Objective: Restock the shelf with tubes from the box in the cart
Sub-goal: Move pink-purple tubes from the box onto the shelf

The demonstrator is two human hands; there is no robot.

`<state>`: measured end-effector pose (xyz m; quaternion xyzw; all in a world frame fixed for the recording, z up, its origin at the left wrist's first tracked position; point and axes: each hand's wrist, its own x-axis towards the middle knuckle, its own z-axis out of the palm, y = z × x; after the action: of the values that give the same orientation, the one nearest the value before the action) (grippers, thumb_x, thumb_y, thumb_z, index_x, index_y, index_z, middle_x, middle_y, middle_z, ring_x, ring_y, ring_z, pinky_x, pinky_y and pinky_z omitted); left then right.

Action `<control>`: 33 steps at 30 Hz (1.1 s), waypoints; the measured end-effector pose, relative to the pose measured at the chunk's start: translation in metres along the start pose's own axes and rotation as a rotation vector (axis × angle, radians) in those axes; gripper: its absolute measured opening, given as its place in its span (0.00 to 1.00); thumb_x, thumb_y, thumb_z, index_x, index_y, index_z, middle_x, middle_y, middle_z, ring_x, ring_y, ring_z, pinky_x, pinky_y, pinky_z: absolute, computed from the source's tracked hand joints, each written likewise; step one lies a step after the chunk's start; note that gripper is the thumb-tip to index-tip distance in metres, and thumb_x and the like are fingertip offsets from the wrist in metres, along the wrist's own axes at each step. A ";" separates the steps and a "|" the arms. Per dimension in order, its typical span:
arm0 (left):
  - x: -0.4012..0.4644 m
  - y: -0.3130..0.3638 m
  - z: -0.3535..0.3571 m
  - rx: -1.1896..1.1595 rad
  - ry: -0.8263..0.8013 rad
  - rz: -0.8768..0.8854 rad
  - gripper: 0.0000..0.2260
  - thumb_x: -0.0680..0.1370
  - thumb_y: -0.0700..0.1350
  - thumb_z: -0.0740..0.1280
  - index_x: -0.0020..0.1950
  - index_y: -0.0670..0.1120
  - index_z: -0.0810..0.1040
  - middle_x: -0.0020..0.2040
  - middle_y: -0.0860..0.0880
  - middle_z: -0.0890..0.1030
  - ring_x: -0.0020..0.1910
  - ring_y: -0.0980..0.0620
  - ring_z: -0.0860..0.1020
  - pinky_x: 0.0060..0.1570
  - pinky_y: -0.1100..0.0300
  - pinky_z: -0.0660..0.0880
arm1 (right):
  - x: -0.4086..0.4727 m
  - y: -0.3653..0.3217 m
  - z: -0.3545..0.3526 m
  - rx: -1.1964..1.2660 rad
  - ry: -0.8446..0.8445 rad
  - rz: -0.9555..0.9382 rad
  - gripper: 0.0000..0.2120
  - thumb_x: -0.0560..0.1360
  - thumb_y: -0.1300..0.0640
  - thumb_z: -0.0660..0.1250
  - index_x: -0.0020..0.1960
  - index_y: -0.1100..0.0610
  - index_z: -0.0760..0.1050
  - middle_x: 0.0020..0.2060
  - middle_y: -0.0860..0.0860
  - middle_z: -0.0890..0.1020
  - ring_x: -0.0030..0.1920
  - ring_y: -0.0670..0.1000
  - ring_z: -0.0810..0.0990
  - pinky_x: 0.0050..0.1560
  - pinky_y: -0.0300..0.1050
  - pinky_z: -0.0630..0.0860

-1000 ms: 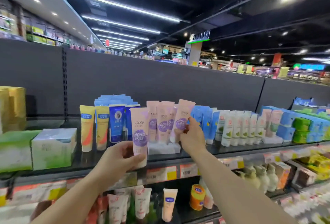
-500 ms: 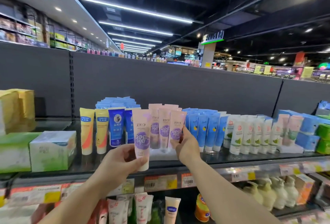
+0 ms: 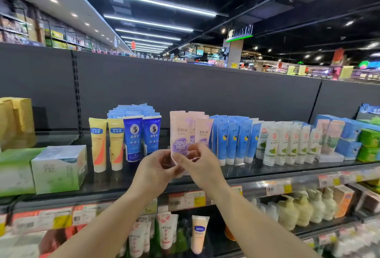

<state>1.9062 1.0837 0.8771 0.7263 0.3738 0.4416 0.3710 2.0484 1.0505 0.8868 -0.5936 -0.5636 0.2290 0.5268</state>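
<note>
A pink tube with a purple label [image 3: 179, 134] stands upright in front of the dark top shelf [image 3: 257, 170]. My left hand [image 3: 153, 172] holds its lower end from the left, and my right hand [image 3: 202, 166] pinches the same lower end from the right. Just behind it, other pink tubes [image 3: 203, 130] stand in a row on the shelf. The box and cart are out of view.
Dark blue tubes [image 3: 141, 136] and yellow tubes [image 3: 107, 144] stand left of the pink ones, light blue tubes [image 3: 232, 140] and white tubes [image 3: 283, 144] to the right. Green-white boxes [image 3: 59, 167] sit far left. Lower shelves hold more tubes and pump bottles [image 3: 304, 208].
My right hand left the pink tube it was setting on the shelf and came left onto the tube in my left hand. That tube moved right, in front of the pink row.
</note>
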 end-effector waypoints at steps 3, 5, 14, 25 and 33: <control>0.004 -0.001 0.002 0.030 -0.002 0.053 0.13 0.72 0.50 0.74 0.56 0.54 0.80 0.46 0.57 0.84 0.48 0.59 0.82 0.50 0.59 0.80 | 0.008 -0.006 0.002 -0.050 0.088 0.031 0.15 0.70 0.46 0.74 0.52 0.49 0.75 0.43 0.42 0.80 0.44 0.41 0.79 0.40 0.32 0.74; 0.007 -0.005 -0.002 0.073 0.040 0.054 0.12 0.72 0.50 0.74 0.53 0.58 0.78 0.44 0.60 0.83 0.46 0.65 0.80 0.44 0.68 0.76 | 0.015 -0.007 0.000 -0.068 0.169 0.017 0.13 0.71 0.47 0.74 0.52 0.49 0.76 0.43 0.41 0.80 0.43 0.40 0.78 0.38 0.30 0.71; 0.006 -0.031 -0.029 0.146 0.142 -0.003 0.26 0.70 0.46 0.76 0.67 0.46 0.75 0.59 0.53 0.81 0.55 0.60 0.77 0.52 0.69 0.72 | 0.029 0.007 0.022 -0.182 0.285 0.026 0.14 0.74 0.49 0.72 0.57 0.51 0.77 0.52 0.44 0.81 0.49 0.42 0.77 0.44 0.31 0.71; 0.004 -0.036 -0.034 0.128 0.137 -0.029 0.26 0.72 0.48 0.75 0.68 0.48 0.73 0.60 0.55 0.80 0.56 0.60 0.77 0.55 0.67 0.73 | 0.041 0.006 0.035 -0.419 0.289 0.126 0.16 0.75 0.45 0.69 0.59 0.50 0.75 0.58 0.46 0.79 0.56 0.48 0.78 0.48 0.39 0.72; 0.004 -0.036 -0.032 0.166 0.135 -0.040 0.25 0.72 0.49 0.75 0.68 0.48 0.73 0.58 0.55 0.81 0.56 0.58 0.78 0.56 0.62 0.75 | 0.036 0.010 0.039 -0.400 0.285 0.165 0.20 0.75 0.46 0.69 0.64 0.47 0.68 0.58 0.44 0.78 0.56 0.48 0.78 0.52 0.45 0.76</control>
<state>1.8710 1.1101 0.8581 0.7156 0.4477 0.4496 0.2920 2.0282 1.0998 0.8762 -0.7563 -0.4673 0.0693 0.4525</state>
